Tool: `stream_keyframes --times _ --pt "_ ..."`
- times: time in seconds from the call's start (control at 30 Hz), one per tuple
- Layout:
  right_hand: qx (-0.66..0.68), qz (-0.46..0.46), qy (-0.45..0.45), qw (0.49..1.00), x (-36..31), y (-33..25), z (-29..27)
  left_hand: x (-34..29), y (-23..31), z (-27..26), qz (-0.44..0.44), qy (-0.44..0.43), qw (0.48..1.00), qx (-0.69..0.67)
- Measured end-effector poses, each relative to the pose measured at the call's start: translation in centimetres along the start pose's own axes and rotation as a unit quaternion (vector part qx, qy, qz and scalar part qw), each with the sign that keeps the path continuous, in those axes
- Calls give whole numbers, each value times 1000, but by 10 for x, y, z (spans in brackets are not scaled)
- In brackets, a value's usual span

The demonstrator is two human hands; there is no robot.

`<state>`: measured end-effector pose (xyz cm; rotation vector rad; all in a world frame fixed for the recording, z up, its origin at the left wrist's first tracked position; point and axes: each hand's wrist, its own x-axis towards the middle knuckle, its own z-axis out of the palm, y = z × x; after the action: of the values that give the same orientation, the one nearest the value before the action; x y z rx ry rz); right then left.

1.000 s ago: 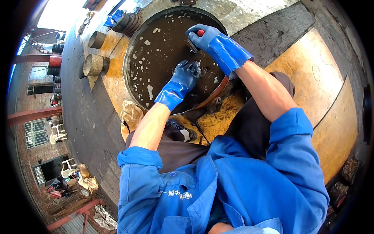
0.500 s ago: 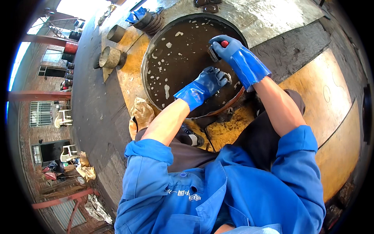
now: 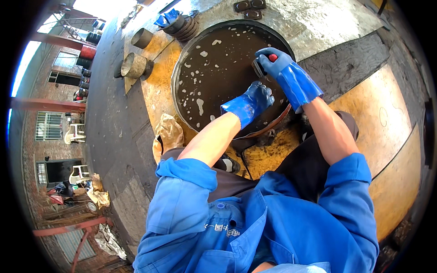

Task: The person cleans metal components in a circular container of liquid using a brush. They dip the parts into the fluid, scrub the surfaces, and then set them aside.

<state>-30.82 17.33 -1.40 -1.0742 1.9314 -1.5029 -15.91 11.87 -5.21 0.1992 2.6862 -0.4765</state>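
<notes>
A wide round tub [image 3: 175, 91] of dark brown liquid with white foam patches stands before me. Over its right side, my right hand [image 3: 282, 68], in a blue rubber glove, is closed around a tool with a red knob [image 3: 272, 58] and a dark, ridged block [image 3: 258, 69] below. My left hand [image 3: 259, 98], gloved alike, is curled above the liquid, nearer to me and just left of the right hand. Its fingers hide whatever they may hold. The block is close to the left fingertips; I cannot tell whether they touch.
Two metal cylinders [image 3: 134, 65] and a stack of dark round pieces [image 3: 184, 28] stand left of the tub. Several small dark blocks [image 3: 252, 14] lie beyond it. A crumpled tan bag [image 3: 169, 132] sits near my left knee. Worn yellow sheets [image 3: 382, 118] cover ground at right.
My left hand has turned and moved up and right, toward the tool; the pale, shiny thing at its fingers no longer shows. My right hand still grips the tool. The view has shifted slightly.
</notes>
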Motion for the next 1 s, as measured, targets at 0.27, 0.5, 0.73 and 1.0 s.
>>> stream_keyframes --times 0.27,0.5,0.73,1.0 --pt "21 33 -14 999 -4 -2 -3 -5 -1 9 -9 37 999 -23" --pt "7 20 9 1000 1 6 -6 2 -11 -21 4 -71 996 -58" --pt "-28 23 -25 999 1 -10 -2 -9 -36 21 -99 -79 966 -226" --pt "-90 68 -56 992 11 5 3 -45 -33 24 -346 159 826 -416"
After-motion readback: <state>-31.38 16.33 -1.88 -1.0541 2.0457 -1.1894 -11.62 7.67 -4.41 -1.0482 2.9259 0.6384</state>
